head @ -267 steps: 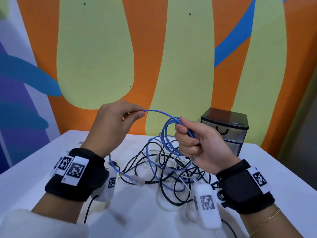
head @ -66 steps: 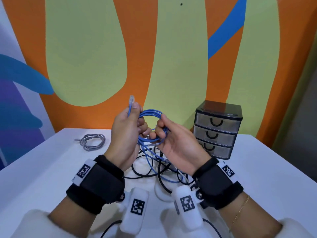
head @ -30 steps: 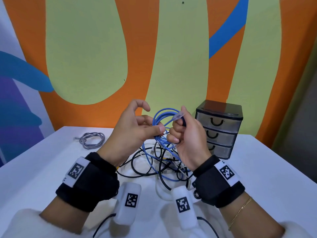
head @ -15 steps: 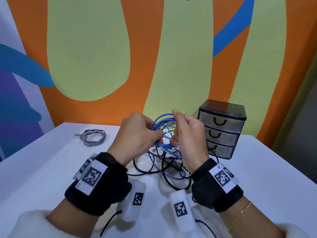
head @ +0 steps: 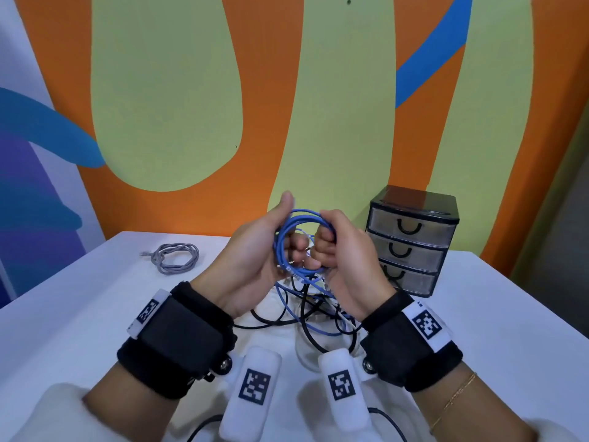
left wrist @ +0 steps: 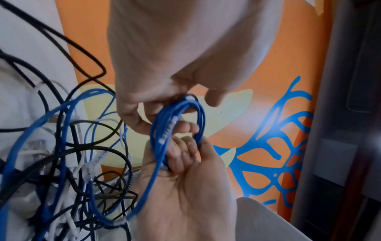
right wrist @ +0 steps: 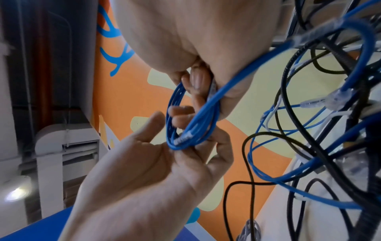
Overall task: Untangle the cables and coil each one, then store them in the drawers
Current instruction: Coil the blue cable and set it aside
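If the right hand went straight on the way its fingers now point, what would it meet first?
Probably the left hand. The right hand grips the blue cable coil with its fingers curled leftward toward it; only the coil lies between them. Depth is uncertain.

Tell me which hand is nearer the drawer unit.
Right. The right hand holds the blue coil just left of the drawer unit; the left hand is farther left.

blue cable [head: 298,244]: went from one long strand stretched between the hands to a tight multi-loop coil | clear plug end: stood above left hand [head: 255,253], then at right fingertips, now out of sight | right hand [head: 342,260]: closed round the coil | both hands drew together, knuckles nearly meeting
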